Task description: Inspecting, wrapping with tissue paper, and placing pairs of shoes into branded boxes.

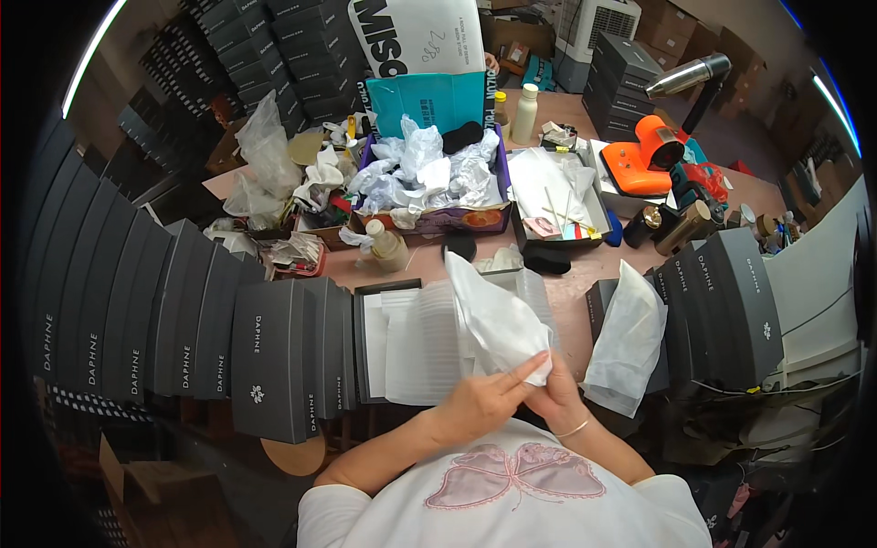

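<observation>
A soft white pouch [498,315] stands tilted up in front of my chest, its pointed end away from me. My left hand [484,404] presses its fingers on the pouch's near end. My right hand [554,395], with a thin bracelet at the wrist, grips the same end from the right. What the pouch contains, if anything, is hidden. Beneath it lie translucent ribbed packing sheets [416,342] by an open dark box [370,288]. A second filled-looking white pouch [628,338] rests to the right.
Dark grey shoe boxes [268,356] line the left, and more boxes [744,310] stand at the right. Behind are a bin of crumpled white paper [425,173], a box with sticks [562,196], a cream bottle [387,248] and an orange device [639,160].
</observation>
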Demonstrator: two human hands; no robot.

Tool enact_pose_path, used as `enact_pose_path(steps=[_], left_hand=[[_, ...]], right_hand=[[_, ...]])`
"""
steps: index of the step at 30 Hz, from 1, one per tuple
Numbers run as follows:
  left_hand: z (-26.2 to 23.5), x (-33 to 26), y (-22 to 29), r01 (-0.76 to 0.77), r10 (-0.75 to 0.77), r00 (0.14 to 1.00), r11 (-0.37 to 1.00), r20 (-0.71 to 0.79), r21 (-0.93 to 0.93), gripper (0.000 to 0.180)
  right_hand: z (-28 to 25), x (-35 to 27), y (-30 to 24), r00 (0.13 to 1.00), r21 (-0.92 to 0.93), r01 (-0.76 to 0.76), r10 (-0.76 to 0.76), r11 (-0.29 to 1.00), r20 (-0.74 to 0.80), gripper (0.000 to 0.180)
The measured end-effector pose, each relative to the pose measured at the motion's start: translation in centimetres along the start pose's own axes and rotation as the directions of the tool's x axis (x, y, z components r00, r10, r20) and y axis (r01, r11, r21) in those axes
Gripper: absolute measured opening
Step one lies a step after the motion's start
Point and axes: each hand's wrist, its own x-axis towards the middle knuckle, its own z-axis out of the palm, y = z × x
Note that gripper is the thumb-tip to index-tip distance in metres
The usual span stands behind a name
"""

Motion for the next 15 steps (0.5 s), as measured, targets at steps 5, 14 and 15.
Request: enact_pose_path(steps=[5,14,15], left_hand=[[3.9,-1.9,-0.9,0.003,-0.007,0.998,0.998,-0.064,-0.068,0.042],[3.1,-4.6,0.5,0.082,-0.195,0.94,0.926,-0.281,-0.368,0.05],[3.3,-5.3,-0.5,0.251,-0.57,0.772,0.68,-0.282,-0.689,0.056]], right_hand=[[0.4,2.8,0.7,0.978,-0.346,0.101,-0.029,0.933,0.207,0.046],[-1.7,1.4,0.8,0.971,-0.894,0.207,0.031,0.398,0.238,0.053],[-1.1,1.3,1.2,0.971,-0.945,0.205,0.071,0.253,0.23,0.053]])
